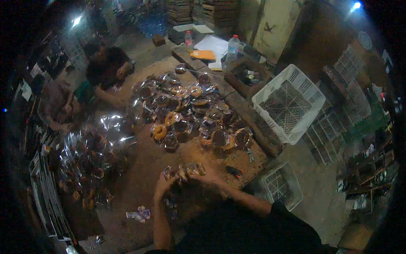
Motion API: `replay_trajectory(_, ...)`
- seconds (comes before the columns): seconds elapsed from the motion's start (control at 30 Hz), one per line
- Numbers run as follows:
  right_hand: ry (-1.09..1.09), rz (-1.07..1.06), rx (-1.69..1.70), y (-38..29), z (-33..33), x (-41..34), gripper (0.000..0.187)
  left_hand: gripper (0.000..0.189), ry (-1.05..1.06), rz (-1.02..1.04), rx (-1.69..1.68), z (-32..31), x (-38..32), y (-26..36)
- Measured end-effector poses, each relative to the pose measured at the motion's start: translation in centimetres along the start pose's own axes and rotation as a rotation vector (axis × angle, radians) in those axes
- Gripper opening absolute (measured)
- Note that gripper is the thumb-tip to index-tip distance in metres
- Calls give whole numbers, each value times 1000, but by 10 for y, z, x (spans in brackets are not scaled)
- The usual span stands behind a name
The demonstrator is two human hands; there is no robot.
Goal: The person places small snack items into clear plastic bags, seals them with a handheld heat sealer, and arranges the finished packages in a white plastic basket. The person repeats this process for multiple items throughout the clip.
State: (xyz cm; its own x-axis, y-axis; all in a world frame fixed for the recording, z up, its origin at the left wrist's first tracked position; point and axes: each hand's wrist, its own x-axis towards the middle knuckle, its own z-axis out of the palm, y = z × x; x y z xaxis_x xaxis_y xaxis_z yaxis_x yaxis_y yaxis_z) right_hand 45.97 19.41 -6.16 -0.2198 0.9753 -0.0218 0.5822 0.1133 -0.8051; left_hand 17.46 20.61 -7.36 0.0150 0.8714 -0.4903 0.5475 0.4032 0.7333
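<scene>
Close in front of me, my left hand [163, 183] touches the left end of a short row of plastic-wrapped ring-shaped items [185, 171]. My right hand [206, 162] is blurred and reaches over the right end of that row; its fingers cannot be made out. Beyond my hands a large heap of wrapped rings, dark and yellow-orange [171, 118], covers the brown tabletop [144, 155]. A dark tool with orange-red tips [234, 171] lies right of my right hand. Small printed packets [139, 215] lie to the left of my left forearm.
A white plastic crate [290, 104] stands beyond the table's right edge, a second crate [284, 187] lower down. Shiny wrapped goods [95, 155] are piled at left, near a co-worker [109, 66]. Plastic bottles [233, 44], papers [211, 44] and an orange packet [203, 55] lie at the back.
</scene>
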Motion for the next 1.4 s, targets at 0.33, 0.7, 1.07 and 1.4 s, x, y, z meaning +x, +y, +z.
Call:
replay_trajectory(0.33,487,-43,468,-11,-192,17,97,87,168,968,-101,28,-44,317)
replay_trajectory(0.7,969,172,432,165,-408,-40,87,75,-376,1315,310,306,117,567)
replay_trajectory(1.07,213,651,-98,210,-414,-26,96,68,-179,1458,1381,380,220,520)
replay_trajectory(1.4,435,585,-192,204,-418,-31,79,66,-661,1158,686,406,172,529)
